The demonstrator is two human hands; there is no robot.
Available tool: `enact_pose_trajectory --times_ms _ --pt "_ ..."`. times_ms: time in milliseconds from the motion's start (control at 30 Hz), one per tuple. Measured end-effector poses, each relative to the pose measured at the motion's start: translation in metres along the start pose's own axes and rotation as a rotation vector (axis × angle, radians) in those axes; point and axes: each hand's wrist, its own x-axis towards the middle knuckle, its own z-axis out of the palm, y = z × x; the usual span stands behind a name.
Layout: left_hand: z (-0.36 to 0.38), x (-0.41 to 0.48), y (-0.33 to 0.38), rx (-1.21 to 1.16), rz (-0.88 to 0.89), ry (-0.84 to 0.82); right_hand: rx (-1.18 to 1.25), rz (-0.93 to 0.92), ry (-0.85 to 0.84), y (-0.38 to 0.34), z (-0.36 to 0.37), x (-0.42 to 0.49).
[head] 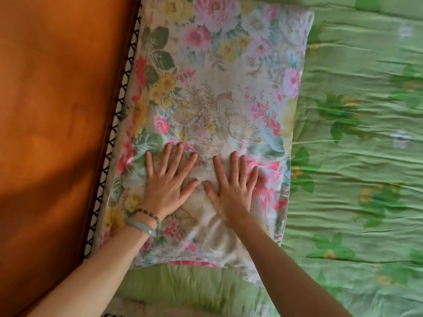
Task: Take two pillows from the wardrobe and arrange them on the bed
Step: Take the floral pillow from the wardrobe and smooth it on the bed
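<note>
Floral pillow (212, 92) lying flat on the green bedspread (357, 156), one long edge close along the orange headboard (52, 110) with its dark braided trim (114, 129). Left hand (167, 186) and right hand (231, 188) both spread palm-down on the pillow's near half, thumbs almost meeting, fingers splayed; grip released on both, pressing rather than grasping anything. Two bracelets (146, 221) on the left wrist.

Step in hand, apparently: patting and smoothing the pillow into place. To do it well: sweep outward from the pillow's middle toward its corners, evening out the filling; keep the long edge parallel to the headboard; flatten the bunched white fabric on the pillow's near part, below the palms.

Second pillow possibly beneath, judging by the green rounded form (183, 284) and a pink strip at the pillow's near edge, though not certain. Only clear container the floral pillowcase, with the pillow inside; wardrobe not in view.
</note>
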Motion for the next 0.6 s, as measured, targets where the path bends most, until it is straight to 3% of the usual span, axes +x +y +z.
enact_pose_trajectory --times_ms 133,300,400,600 --pt "-0.041 0.002 0.006 -0.119 -0.020 0.087 0.107 -0.042 0.082 0.010 -0.041 0.004" --pt "-0.081 0.104 -0.017 -0.064 -0.071 0.153 0.111 0.042 0.169 0.013 -0.070 0.105" --pt "-0.062 0.136 -0.028 -0.001 -0.049 0.067 0.070 0.026 0.056 0.017 -0.050 0.136" --pt "-0.015 0.152 -0.036 0.028 -0.048 0.077 0.023 0.053 0.022 0.023 -0.008 0.147"
